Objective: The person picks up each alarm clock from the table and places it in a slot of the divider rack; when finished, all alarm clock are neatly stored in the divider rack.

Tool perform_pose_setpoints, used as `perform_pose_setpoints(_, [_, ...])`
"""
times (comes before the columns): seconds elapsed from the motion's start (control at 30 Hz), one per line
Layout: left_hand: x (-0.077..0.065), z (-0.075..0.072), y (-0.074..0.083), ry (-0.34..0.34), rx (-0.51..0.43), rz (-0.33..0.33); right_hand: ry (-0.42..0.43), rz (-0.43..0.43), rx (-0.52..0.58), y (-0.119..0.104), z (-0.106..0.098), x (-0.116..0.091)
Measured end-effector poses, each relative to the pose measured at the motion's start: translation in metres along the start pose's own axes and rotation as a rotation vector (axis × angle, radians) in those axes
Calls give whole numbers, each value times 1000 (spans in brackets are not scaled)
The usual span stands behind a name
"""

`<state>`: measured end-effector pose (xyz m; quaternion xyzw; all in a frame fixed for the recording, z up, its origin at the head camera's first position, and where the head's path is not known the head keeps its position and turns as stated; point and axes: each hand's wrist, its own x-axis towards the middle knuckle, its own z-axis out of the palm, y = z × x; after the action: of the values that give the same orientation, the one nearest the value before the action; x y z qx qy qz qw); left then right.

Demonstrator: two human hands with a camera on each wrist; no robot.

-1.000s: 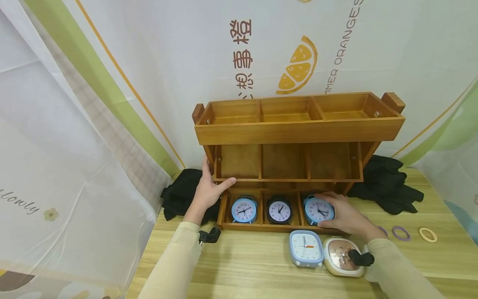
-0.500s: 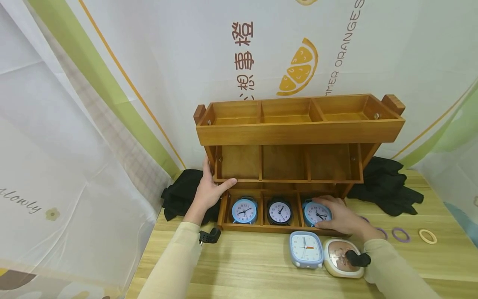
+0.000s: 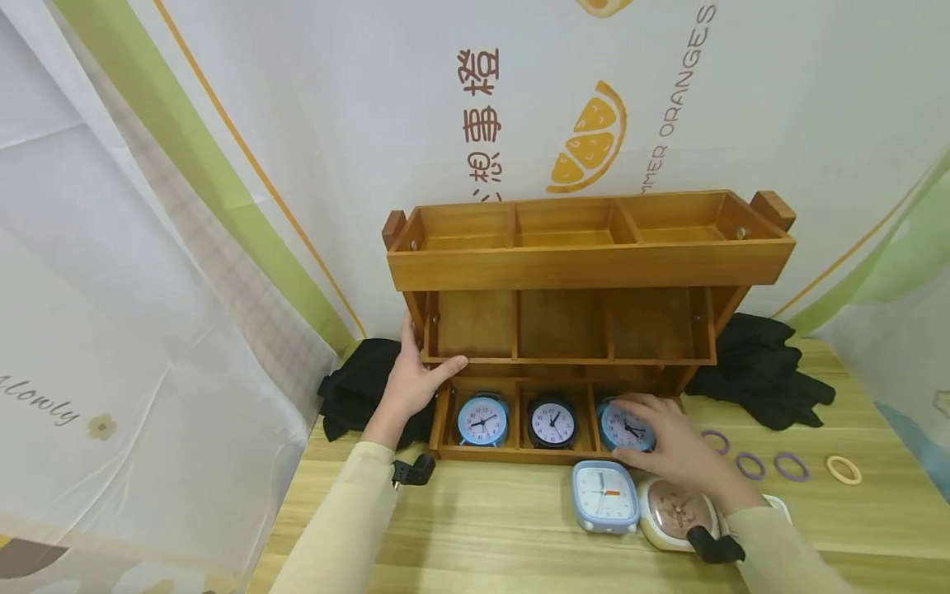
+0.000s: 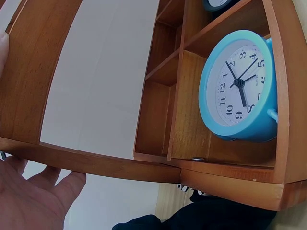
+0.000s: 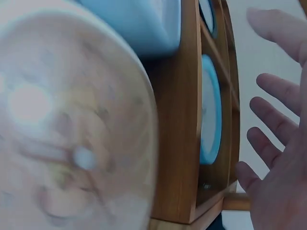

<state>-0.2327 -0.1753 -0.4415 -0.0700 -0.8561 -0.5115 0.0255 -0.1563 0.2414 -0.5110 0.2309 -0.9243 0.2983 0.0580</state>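
A tiered wooden organizer box stands unfolded, its upper trays raised above the bottom one. My left hand grips its left side, thumb in front; in the left wrist view, fingers reach round a wooden side strut. Three round alarm clocks sit in the bottom tray's compartments: a light blue clock at left, a black clock in the middle, another blue clock at right. My right hand hovers over the right clock. In the right wrist view its fingers are spread, apart from that clock.
In front of the box lie a square blue-white clock and a cream clock, partly under the right wrist. Purple rings and a yellow ring lie at right. Black cloth bunches flank the box.
The right blue clock has settled lower into its compartment. My right hand has let go of it and drawn back slightly to the right. The left hand keeps its place.
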Motion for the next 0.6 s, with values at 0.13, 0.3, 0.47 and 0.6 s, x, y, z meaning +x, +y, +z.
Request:
perform_pose_setpoints(0.13, [-1, -1, -1, 0, 1, 4, 5, -12, 12, -16, 7, -12])
perform_pose_setpoints(0.3, [0, -2, -2, 4, -11, 24, -12, -3, 7, -33, 18, -24])
perform_pose_setpoints(0.47, [0, -2, -1, 6, -4, 30, 1, 17, -19, -42, 29, -34])
perform_pose_setpoints(0.6, [-1, -2, 1, 5, 2, 23, 32, 0, -95, -44, 38, -41])
